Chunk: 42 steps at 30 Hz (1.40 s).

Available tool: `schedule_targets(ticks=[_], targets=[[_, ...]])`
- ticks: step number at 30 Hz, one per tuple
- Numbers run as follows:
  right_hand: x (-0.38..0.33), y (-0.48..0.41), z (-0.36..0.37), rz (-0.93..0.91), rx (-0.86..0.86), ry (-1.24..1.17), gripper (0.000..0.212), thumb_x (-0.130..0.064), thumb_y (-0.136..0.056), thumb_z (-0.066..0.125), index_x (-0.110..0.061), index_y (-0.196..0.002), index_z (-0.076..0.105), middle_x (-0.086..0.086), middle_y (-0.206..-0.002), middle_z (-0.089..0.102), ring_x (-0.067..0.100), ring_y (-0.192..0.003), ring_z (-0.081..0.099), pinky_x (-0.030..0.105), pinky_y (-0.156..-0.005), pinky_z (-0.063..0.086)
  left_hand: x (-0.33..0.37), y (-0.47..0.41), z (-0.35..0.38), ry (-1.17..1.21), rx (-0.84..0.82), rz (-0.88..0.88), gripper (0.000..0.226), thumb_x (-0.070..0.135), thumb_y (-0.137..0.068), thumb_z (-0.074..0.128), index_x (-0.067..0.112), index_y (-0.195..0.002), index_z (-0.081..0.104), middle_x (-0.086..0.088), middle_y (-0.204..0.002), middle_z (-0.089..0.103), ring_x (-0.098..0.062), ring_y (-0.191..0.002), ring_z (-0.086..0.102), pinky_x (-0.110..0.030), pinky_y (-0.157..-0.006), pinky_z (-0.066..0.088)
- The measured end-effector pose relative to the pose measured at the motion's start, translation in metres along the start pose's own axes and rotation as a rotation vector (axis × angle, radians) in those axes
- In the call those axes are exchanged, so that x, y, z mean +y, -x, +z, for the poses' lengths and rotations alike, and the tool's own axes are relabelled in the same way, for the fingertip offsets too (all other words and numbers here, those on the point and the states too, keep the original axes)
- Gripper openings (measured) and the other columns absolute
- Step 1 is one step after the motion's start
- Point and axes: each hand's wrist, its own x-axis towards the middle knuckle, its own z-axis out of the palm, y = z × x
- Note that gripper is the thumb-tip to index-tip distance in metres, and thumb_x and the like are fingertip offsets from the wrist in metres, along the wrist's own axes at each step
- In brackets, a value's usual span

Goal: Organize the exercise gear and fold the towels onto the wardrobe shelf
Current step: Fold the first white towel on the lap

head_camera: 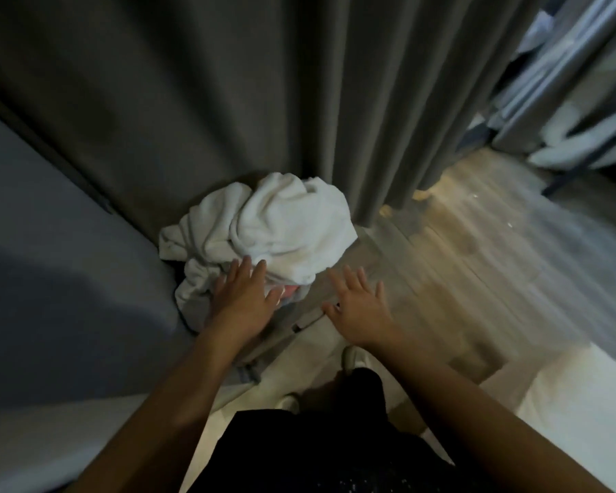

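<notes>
The white towels (264, 222) lie in a crumpled heap on the wooden floor (459, 250), in a narrow corner. The grey curtain (299, 101) closes it behind and a grey surface (50, 243) closes it on the left. To the right the floor is open, until a white surface (566, 403) at the lower right. The left hand (242, 297) is wide, fingers spread, over the near edge of the heap; contact is not clear. The right hand (360, 307), also spread and holding nothing, is just beside the heap.
</notes>
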Motion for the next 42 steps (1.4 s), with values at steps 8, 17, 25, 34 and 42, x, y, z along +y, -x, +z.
schedule_targets(ticks=[8, 17, 25, 34, 42], targets=[[0.044, -0.127, -0.054, -0.390, -0.138, 0.390, 0.072, -0.049, -0.099, 0.040, -0.031, -0.154, -0.004, 0.007, -0.163, -0.008, 0.034, -0.149, -0.007, 0.057, -0.117, 0.002, 0.030, -0.058, 0.014, 0.065, 0.043, -0.336, 0.072, 0.043, -0.097, 0.048, 0.019, -0.155, 0.011, -0.008, -0.163, -0.002, -0.027, -0.149, -0.001, -0.047, -0.120, 0.009], [0.006, -0.236, -0.039, -0.583, -0.114, 0.403, 0.095, -0.034, -0.090, 0.065, -0.034, -0.153, -0.005, 0.008, -0.161, -0.016, 0.038, -0.148, -0.008, 0.064, -0.112, 0.017, 0.015, -0.118, 0.027, 0.071, 0.214, -0.428, 0.054, 0.030, -0.092, 0.056, 0.023, -0.143, 0.042, -0.007, -0.160, 0.019, -0.027, -0.146, 0.018, -0.044, -0.114, 0.022], [0.007, -0.254, -0.036, -0.592, 0.071, -0.037, 0.029, -0.014, -0.096, 0.049, -0.009, -0.122, 0.061, 0.014, -0.117, 0.060, 0.030, -0.104, 0.058, 0.032, -0.087, 0.047, 0.012, -0.123, 0.022, 0.245, 0.603, -0.309, 0.017, 0.012, -0.090, 0.060, 0.006, -0.099, 0.073, -0.012, -0.115, 0.068, -0.032, -0.107, 0.064, -0.053, -0.097, 0.042], [-0.009, -0.233, -0.151, -0.459, 0.277, -0.576, 0.012, -0.003, -0.091, 0.051, -0.010, -0.097, 0.059, 0.007, -0.095, 0.055, 0.016, -0.081, 0.049, 0.018, -0.071, 0.033, 0.068, -0.150, -0.080, 0.667, 0.790, -0.216, 0.030, 0.008, -0.096, 0.050, 0.015, -0.122, 0.063, -0.007, -0.115, 0.066, -0.021, -0.105, 0.059, -0.015, -0.083, 0.036], [-0.018, -0.212, -0.267, -0.652, 0.422, -0.805, 0.017, -0.004, -0.091, 0.051, -0.021, -0.089, 0.055, 0.011, -0.094, 0.060, 0.018, -0.083, 0.056, 0.029, -0.076, 0.047, 0.126, -0.157, -0.176, 0.778, 1.135, 0.003, 0.017, 0.002, -0.097, 0.052, 0.001, -0.106, 0.066, -0.004, -0.099, 0.067, -0.017, -0.094, 0.063, -0.016, -0.085, 0.048]])
